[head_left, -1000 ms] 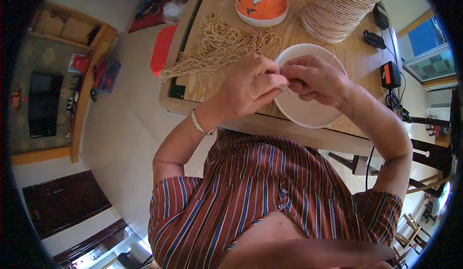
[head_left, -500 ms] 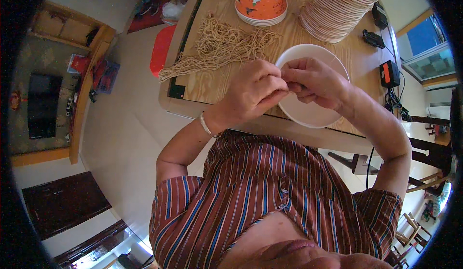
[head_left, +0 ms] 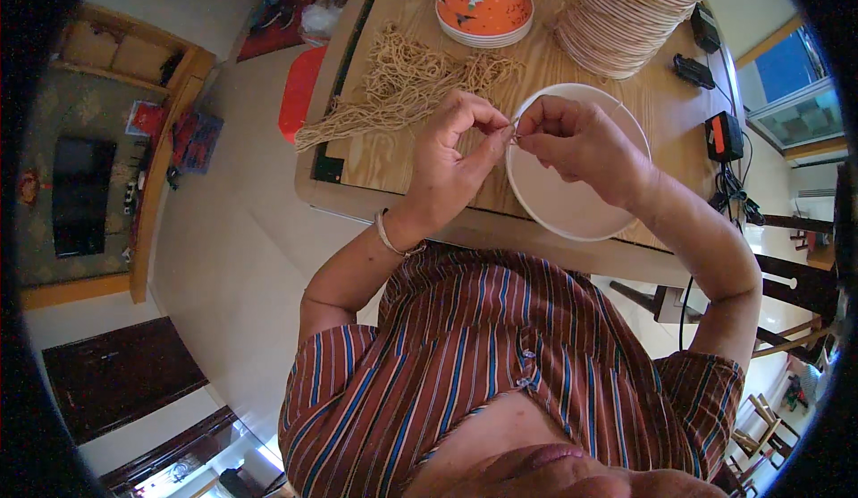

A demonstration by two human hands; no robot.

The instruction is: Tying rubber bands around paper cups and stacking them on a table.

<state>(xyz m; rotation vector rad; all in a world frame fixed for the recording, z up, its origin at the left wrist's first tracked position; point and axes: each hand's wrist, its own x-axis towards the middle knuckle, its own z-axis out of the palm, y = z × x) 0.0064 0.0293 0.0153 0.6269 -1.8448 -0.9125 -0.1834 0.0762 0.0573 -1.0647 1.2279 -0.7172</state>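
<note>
The white tub [head_left: 572, 199] stands on the worktop [head_left: 375, 166], its mouth facing up. At its left rim, the left hand [head_left: 500, 132] and right hand [head_left: 525, 134] meet, each with thumb and forefinger pinched closed on a thin cord [head_left: 514, 136], its details too small to tell. Left of the tub lies a tan cord bundle [head_left: 402, 87]; beyond it, an orange-printed tub [head_left: 487, 8] and a tall tub stack [head_left: 626, 25].
</note>
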